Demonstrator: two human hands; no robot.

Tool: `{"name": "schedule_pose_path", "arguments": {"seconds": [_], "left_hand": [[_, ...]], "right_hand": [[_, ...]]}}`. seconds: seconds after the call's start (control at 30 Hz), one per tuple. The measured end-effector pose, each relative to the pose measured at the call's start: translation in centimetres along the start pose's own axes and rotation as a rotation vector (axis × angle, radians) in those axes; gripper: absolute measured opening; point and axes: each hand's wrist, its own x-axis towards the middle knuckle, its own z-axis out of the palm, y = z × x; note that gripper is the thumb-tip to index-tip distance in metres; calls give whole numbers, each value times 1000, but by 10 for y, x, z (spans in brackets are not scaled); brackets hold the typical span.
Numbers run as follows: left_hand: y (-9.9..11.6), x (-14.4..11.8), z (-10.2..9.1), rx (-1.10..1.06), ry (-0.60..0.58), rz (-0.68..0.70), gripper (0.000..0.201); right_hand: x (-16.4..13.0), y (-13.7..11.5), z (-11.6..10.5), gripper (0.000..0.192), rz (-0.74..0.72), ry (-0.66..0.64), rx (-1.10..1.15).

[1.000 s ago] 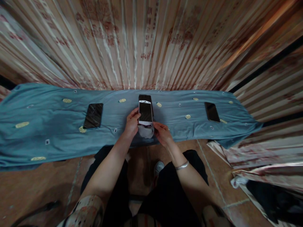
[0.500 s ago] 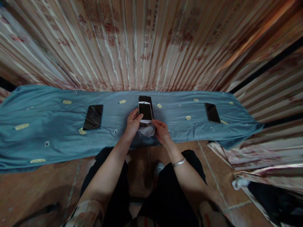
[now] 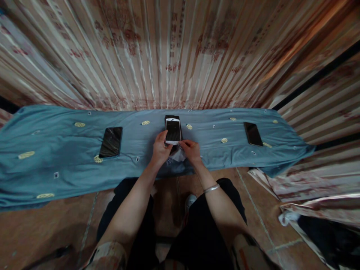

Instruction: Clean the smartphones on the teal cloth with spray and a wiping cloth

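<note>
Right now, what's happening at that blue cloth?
A seated person holds a white phone over the middle of a blue cloth. The left hand grips its lower left edge; the right hand is at its lower right corner and rests on a crumpled whitish cloth. A dark phone lies partly hidden beneath the white one. Two more black phones lie flat on the cloth, one to the left, one to the right.
</note>
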Motion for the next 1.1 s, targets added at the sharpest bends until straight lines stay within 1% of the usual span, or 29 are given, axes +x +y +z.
{"name": "schedule_pose_path", "arguments": {"seconds": [0.17,0.37,0.43,0.53,0.6,0.67,0.7,0.77,0.8,0.87,0.93,0.97,1.0,1.03,1.1], "left_hand": [[3,0,-2,128,-9,15,64],[9,1,0,252,-6,22,62],[10,2,1,270,-10,28,60],[10,1,0,251,-10,38,61],[11,1,-4,202,29,42,61],[14,0,-10,121,93,28,58],[17,-2,-14,66,126,7,55],[25,-6,-23,-82,146,-60,55],[29,-10,-28,-191,147,-118,57],[40,-19,-37,-429,121,-275,63],[51,-29,-47,-637,-21,-438,63],[56,-34,-51,-720,-112,-499,64],[60,-38,-55,-780,-179,-546,64],[63,-42,-59,-813,-208,-588,62],[68,-47,-67,-821,-193,-648,51]], "right_hand": [[-3,-8,-5,14,-58,9,-185],[-9,-16,-11,16,-93,2,-260],[-10,-18,-16,15,-98,-9,-225],[-11,-22,-23,19,-97,-48,-95],[-11,-25,-26,26,-93,-80,-11],[-13,-29,-26,35,-64,-116,116],[-14,-32,-24,38,-36,-136,209],[-18,-39,-19,41,32,-178,399],[-20,-43,-16,40,63,-198,476],[-25,-50,-9,38,94,-237,559],[-30,-55,0,36,114,-284,601],[-32,-57,4,36,126,-312,611],[-34,-58,8,36,138,-342,617],[-35,-59,13,36,146,-369,620],[-36,-59,22,35,138,-411,599]]}}
